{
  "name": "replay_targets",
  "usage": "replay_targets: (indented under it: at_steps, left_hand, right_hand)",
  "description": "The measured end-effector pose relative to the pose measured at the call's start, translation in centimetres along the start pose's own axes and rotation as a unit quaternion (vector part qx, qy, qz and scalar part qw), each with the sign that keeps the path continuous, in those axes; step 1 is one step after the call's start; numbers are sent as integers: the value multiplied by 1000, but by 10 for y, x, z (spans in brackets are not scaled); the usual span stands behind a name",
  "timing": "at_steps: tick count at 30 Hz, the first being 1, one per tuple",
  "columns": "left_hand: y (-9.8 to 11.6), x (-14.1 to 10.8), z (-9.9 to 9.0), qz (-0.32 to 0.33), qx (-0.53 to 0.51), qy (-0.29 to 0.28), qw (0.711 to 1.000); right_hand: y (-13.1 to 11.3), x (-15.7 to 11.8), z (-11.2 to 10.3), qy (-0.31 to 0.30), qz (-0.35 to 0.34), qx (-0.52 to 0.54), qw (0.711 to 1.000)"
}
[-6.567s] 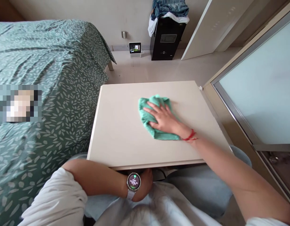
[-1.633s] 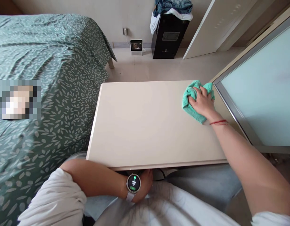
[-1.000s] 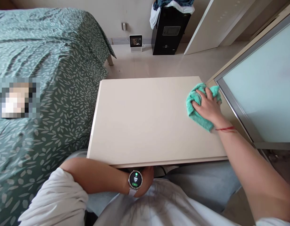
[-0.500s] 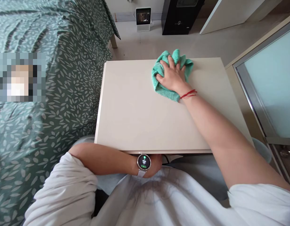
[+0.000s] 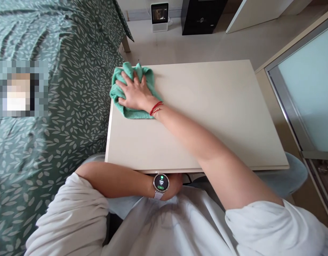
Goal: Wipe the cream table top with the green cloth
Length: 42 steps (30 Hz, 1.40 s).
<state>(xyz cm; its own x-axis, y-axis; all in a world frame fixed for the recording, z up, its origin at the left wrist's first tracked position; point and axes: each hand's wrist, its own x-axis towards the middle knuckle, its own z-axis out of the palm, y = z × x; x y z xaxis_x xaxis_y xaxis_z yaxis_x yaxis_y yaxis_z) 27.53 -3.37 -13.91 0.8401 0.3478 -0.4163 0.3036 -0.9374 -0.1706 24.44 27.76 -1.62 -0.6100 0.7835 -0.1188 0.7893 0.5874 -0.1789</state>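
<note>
My right hand (image 5: 135, 93) grips a green towel cloth (image 5: 132, 113) at the far left corner of a cream tabletop (image 5: 211, 92). Its fingers are spread over the cloth, with folds bunched up between them, and the palm presses it down. Part of the cloth laps over the table's left edge. A red string bracelet circles the right wrist. My left hand (image 5: 175, 186) is low against my body, just below the table's near edge. Its fingers are hidden, and a round watch (image 5: 161, 182) with a lit screen is on that wrist.
A bed with a leaf-patterned green cover (image 5: 78, 85) borders the table on the left. Behind the table, a small screen device (image 5: 160, 17) and a black cabinet (image 5: 202, 17) stand on the floor. A glass-panelled sliding door (image 5: 310, 89) is at the right.
My right hand has swept the green cloth leftward across the tabletop, from right of the middle to the far left corner. The left hand has stayed in place.
</note>
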Motion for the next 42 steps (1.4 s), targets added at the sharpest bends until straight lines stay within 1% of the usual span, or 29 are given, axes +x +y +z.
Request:
replay_targets:
  at_steps: [3, 6, 8, 11, 14, 16, 18, 21, 24, 27, 30, 33, 36, 39, 42]
  left_hand:
    - [1, -1, 2, -15, 10, 15, 1000]
    - [3, -1, 3, -23, 8, 25, 999]
    - [3, 0, 4, -20, 3, 31, 999]
    - [3, 0, 7, -17, -2, 25, 1000]
    - [0, -1, 11, -12, -2, 23, 1000]
    - [-2, -3, 13, -6, 1, 36, 999]
    - [-2, -5, 15, -5, 3, 48, 999]
    - [0, -7, 18, -14, 4, 56, 998]
    - [3, -6, 22, -12, 0, 66, 998]
    - [4, -5, 25, -18, -3, 83, 996]
    - [3, -5, 28, -17, -10, 83, 996]
    - [3, -3, 30, -14, -19, 69, 997]
    - [5, -2, 33, -11, -17, 64, 998]
    - [8, -2, 37, -8, -12, 58, 998]
    - [11, -3, 40, -5, -9, 53, 999]
  right_hand:
    - [-20, -12, -5, -34, -96, -41, 994]
    - [-25, -22, -2, -46, -168, -34, 984]
    - [-21, -25, 4, -41, -180, -8, 983]
    - [-2, -27, 14, -21, -160, 53, 985]
    - [35, -34, 20, 1, -116, 97, 989]
    - [70, -46, 21, 18, -74, 105, 992]
    - [108, -64, 19, 36, -25, 103, 994]
    - [162, -98, 12, 56, 65, 90, 992]
    - [208, -137, 5, 66, 165, 77, 981]
    - [245, -177, 5, 81, 261, 64, 960]
    - [272, -215, 12, 102, 330, 53, 937]
    - [282, -248, 23, 126, 368, 54, 920]
    - [276, -267, 31, 133, 393, 46, 909]
    - [261, -270, 37, 125, 393, 28, 911]
    - [241, -253, 41, 128, 354, 4, 926]
